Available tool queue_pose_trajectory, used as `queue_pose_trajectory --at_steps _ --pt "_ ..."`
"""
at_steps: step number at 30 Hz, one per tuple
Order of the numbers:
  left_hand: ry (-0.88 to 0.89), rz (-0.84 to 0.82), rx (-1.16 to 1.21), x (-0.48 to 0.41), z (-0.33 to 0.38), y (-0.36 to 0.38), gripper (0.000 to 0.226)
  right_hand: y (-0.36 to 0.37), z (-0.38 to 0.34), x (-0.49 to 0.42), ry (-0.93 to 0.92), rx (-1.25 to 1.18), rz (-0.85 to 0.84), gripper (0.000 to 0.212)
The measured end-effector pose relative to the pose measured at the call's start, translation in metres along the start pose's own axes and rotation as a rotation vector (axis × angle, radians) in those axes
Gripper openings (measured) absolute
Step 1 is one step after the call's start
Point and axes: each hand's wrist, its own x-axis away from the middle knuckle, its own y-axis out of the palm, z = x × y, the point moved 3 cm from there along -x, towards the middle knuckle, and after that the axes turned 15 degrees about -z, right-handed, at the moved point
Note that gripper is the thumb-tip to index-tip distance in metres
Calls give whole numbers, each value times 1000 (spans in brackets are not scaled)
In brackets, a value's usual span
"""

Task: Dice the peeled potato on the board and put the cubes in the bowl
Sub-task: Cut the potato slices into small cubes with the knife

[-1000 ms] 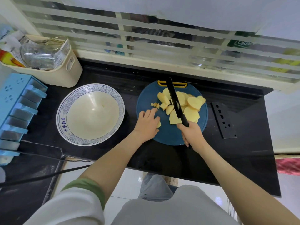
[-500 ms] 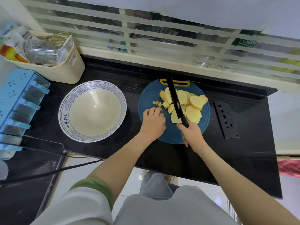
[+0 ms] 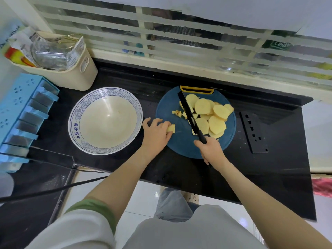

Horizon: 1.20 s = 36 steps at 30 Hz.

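Observation:
A round dark blue cutting board (image 3: 179, 146) lies on the black counter. Yellow potato slices (image 3: 212, 115) are piled on its right half, with a few small cubes (image 3: 177, 113) near its left middle. My right hand (image 3: 211, 150) grips the handle of a black knife (image 3: 188, 112) whose blade lies across the slices, pointing away from me. My left hand (image 3: 155, 133) holds potato pieces (image 3: 171, 128) at the board's left edge, between the board and the bowl. The white bowl (image 3: 106, 121) with a blue patterned rim stands to the left of the board.
A cream basket (image 3: 71, 76) of packets stands at the back left. A blue spice rack (image 3: 19, 112) is at the far left. A black perforated plate (image 3: 253, 132) lies right of the board. A barred window runs along the back. The counter's front edge is close to my body.
My left hand has curled round some potato pieces and moved left off the board toward the bowl. The knife and my right hand have stayed almost in place.

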Motion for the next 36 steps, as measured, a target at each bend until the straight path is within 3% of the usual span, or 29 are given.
queue_pose_trajectory --at_steps 10,14,20,36 --pt "62 180 -102 -7 7 6 39 1 0 -1 -12 0 -8 28" --pt "28 118 -132 -9 7 10 49 2 1 0 4 33 -19 27" --pt "5 115 -170 -7 2 17 27 3 4 0 28 50 -49 26" --pt "-41 49 -141 -6 30 25 27 14 19 2 94 101 -46 26"
